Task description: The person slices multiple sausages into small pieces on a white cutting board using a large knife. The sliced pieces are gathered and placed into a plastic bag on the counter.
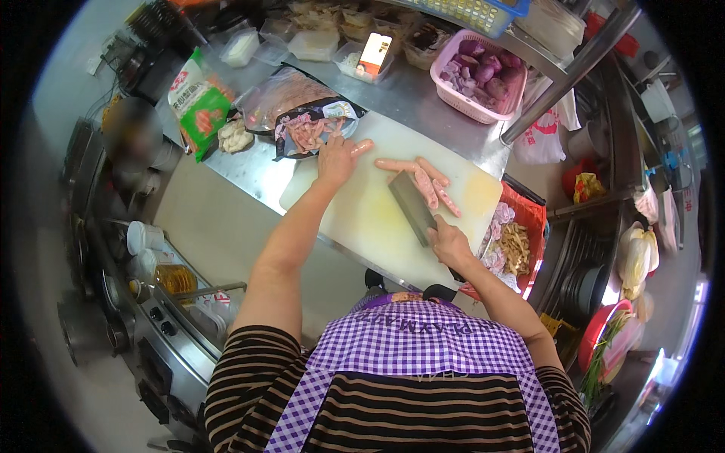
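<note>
My right hand (450, 243) grips a broad cleaver (412, 206), its blade lying low over the white cutting board (362, 212). Close to the blade are several pale pink sausages (396, 165), some whole and some split lengthwise. My left hand (335, 161) is at the board's far left edge, its fingers around a whole sausage (362, 148). Right beside that hand lies an opened black plastic bag (283, 148) with cut sausage pieces (308, 135) on it. The left fingertips partly cover those pieces.
A green sausage packet (199, 107) lies at the left. Along the back stand plastic tubs (313, 45), a lit phone (375, 54) and a pink basket (478, 113) of purple onions. A metal post (572, 73) rises at the right, above a red-lined waste bin (535, 226).
</note>
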`<move>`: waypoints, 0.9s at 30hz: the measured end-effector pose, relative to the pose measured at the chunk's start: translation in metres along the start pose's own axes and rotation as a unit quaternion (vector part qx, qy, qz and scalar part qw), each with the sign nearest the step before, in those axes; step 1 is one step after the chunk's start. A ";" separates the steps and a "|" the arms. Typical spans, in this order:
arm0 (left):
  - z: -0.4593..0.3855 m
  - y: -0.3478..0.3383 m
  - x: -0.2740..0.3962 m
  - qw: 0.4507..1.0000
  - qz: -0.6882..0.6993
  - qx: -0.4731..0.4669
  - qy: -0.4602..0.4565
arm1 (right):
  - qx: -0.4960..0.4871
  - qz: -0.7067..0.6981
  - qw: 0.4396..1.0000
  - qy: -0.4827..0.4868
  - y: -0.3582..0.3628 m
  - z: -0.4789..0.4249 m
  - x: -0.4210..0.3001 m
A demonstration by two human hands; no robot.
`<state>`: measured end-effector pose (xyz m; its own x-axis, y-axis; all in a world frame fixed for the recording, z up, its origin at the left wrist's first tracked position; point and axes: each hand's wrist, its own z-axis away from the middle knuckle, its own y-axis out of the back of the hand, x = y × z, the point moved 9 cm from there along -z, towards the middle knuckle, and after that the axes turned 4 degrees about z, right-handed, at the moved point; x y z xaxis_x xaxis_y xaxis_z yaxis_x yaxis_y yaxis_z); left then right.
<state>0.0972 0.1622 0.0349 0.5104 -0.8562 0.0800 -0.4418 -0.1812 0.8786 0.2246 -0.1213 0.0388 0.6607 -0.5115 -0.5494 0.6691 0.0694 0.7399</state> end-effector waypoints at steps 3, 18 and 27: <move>0.015 0.020 0.027 0.994 0.067 -0.082 -0.014 | -0.023 -0.045 0.997 -0.050 0.001 0.001 0.007; 0.093 0.069 0.127 0.940 0.340 0.019 0.012 | 0.016 0.146 0.981 0.130 0.019 0.016 -0.049; 0.093 0.070 0.124 0.938 0.345 0.027 0.021 | -0.012 0.149 0.970 0.193 0.043 0.007 -0.084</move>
<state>0.0606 -0.0014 0.0623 0.1168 -0.7596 0.6398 -0.7141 0.3835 0.5857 0.1951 -0.0811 0.1192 0.9011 -0.1065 -0.4203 0.4333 0.1868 0.8817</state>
